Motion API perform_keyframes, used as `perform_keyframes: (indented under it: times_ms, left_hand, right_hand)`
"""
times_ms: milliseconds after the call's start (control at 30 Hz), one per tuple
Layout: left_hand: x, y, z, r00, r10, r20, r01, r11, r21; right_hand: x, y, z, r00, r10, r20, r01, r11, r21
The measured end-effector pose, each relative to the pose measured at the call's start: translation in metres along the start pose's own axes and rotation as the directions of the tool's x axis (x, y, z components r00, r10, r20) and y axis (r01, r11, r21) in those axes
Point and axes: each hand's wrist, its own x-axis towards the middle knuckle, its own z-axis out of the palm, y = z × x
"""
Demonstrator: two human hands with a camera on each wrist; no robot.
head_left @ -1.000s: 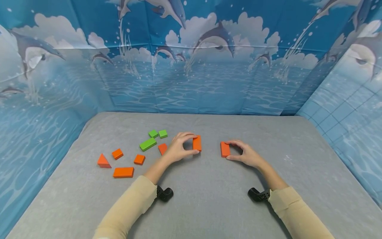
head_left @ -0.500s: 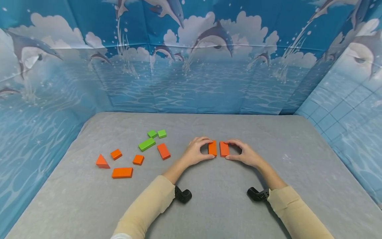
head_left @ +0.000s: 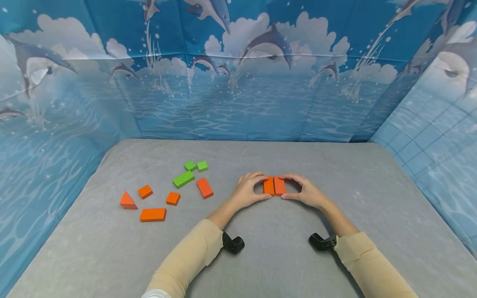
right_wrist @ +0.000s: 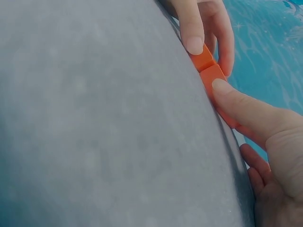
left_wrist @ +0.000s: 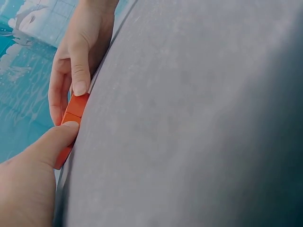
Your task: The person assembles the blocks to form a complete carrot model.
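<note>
Two orange rectangular blocks lie side by side on the grey cloth, long sides together, with a thin dark seam between them in the head view. My left hand [head_left: 247, 192] pinches the left block [head_left: 268, 186] by its near and far ends, thumb at the near end. The right hand [head_left: 306, 192] grips the right block [head_left: 279, 186] the same way, as a mirror image. In the left wrist view, the left thumb [left_wrist: 59, 137] presses the end of its block. From the right wrist view, the right thumb [right_wrist: 241, 101] rests against the end face of the other block.
Left of the hands lie another orange rectangular block [head_left: 205, 188], a long orange block [head_left: 153, 215], two small orange blocks, an orange triangular block [head_left: 128, 201] and green blocks [head_left: 183, 179]. A dolphin-print curtain [head_left: 238, 103] stands along the back and sides.
My left hand has brought its orange block rightward, up beside the one in the right hand. The right hand has stayed almost in place, keeping its grip.
</note>
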Motion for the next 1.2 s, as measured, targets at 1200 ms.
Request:
perform_keyframes:
  times_ms: [1200]
  left_hand:
    - [-0.017, -0.016, -0.04, 0.995, -0.03, -0.096, 0.004, 0.966, -0.26]
  right_hand:
    - [-0.007, -0.035, -0.001, 1.0, 0.0, 0.01, 0.0, 1.0, -0.001]
